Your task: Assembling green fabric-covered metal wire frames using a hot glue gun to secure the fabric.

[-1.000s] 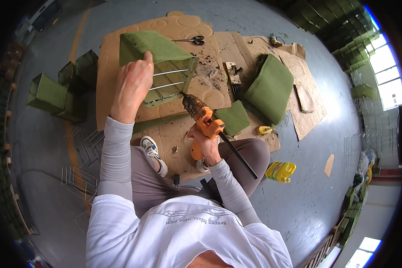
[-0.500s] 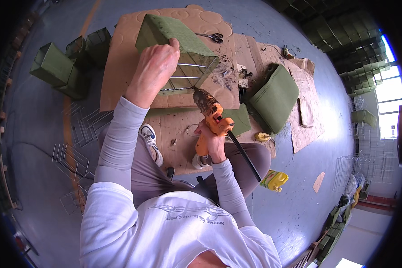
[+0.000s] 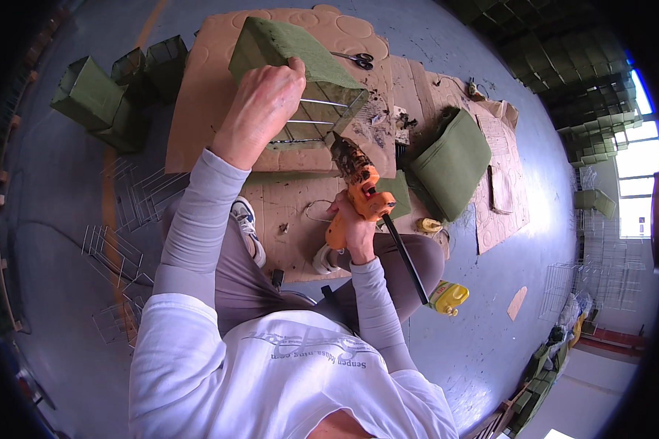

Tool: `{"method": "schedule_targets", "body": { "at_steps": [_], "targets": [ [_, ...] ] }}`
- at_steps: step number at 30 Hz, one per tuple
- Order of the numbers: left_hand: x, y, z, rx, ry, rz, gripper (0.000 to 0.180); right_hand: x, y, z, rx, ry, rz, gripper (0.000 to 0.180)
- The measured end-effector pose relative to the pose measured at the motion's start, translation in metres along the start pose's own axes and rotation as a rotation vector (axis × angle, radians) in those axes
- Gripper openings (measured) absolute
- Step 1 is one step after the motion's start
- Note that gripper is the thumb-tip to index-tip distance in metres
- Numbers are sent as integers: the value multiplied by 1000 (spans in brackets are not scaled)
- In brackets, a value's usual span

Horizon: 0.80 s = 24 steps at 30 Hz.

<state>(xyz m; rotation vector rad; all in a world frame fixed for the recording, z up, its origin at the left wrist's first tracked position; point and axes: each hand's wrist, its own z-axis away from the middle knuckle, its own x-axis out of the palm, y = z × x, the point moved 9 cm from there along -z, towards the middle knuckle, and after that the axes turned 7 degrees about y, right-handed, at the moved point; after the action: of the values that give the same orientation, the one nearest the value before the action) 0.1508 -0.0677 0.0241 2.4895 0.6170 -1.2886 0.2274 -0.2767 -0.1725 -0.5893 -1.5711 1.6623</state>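
Note:
A box-shaped wire frame [image 3: 311, 122] covered partly in green felt [image 3: 289, 44] stands on cardboard in front of me. My left hand [image 3: 265, 102] is closed on the felt at the box's near upper edge, its index finger lying on top. Bare wires show in the side facing me. In my right hand [image 3: 357, 227] is an orange glue gun [image 3: 360, 183], its nozzle dark with smeared glue and pointing at the lower wire of the frame. I cannot tell whether the tip touches it. A long black glue stick [image 3: 406, 260] sticks out of the gun's back.
Black-handled scissors [image 3: 362, 61] lie behind the box. Folded green felt [image 3: 450, 164] rests to the right, with a yellow bottle [image 3: 448, 298] on the floor nearer me. Green boxes [image 3: 88, 95] and bare wire frames [image 3: 113, 252] are at left. Cardboard [image 3: 190, 139] lies beneath the work.
The glue gun has shifted slightly right along the frame's lower wire. My left hand keeps its hold on the felt. The whole view has moved a little.

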Motion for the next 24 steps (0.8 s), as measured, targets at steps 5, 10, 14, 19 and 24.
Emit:
{"method": "schedule_targets", "body": {
  "at_steps": [5,10,14,19,24],
  "targets": [
    [0,0,2,13,23,1,16,-2,-4,-4,13,-18,-46,11],
    [2,0,1,11,14,-29,18,-5,-7,-6,32,2,-18,12],
    [0,-2,1,12,41,17,18,-2,2,-7,32,-60,-4,12],
    [1,-3,2,15,8,-17,17,-2,-7,-10,10,-17,-12,13],
    [1,-4,2,16,30,8,16,-3,-13,-12,4,-12,-10,12]
  ]
}}
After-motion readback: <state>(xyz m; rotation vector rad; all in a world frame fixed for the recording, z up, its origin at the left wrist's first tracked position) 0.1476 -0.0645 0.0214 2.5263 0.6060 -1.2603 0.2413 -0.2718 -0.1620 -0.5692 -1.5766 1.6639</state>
